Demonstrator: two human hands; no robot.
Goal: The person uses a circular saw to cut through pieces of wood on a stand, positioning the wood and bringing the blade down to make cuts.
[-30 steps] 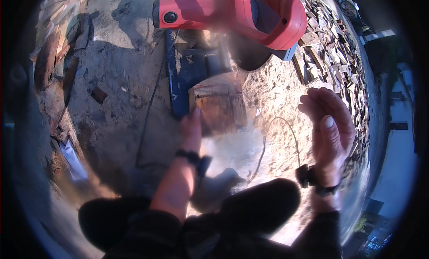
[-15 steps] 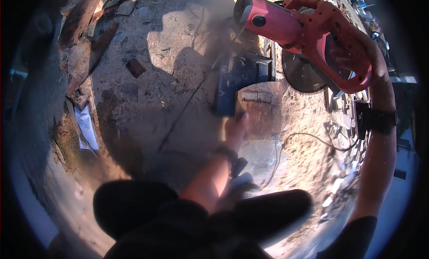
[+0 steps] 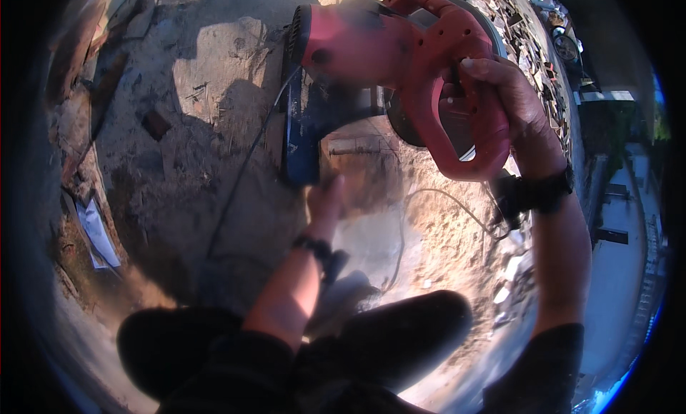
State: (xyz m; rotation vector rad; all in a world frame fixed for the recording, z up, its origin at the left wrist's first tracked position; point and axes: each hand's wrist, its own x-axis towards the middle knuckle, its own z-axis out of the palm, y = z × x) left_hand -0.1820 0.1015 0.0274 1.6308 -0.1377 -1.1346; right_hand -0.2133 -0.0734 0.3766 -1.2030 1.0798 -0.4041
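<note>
Clearly, the right hand wraps the loop handle of a red, round-bladed power saw.
The saw's body stands over a dark blue metal base; the left hand touches the near left edge of a squared brown wooden block (those fingers are too blurred to tell whether they pinch it).

Dark sleeves, dark trousers, black wristbands with boxy modules.
</note>
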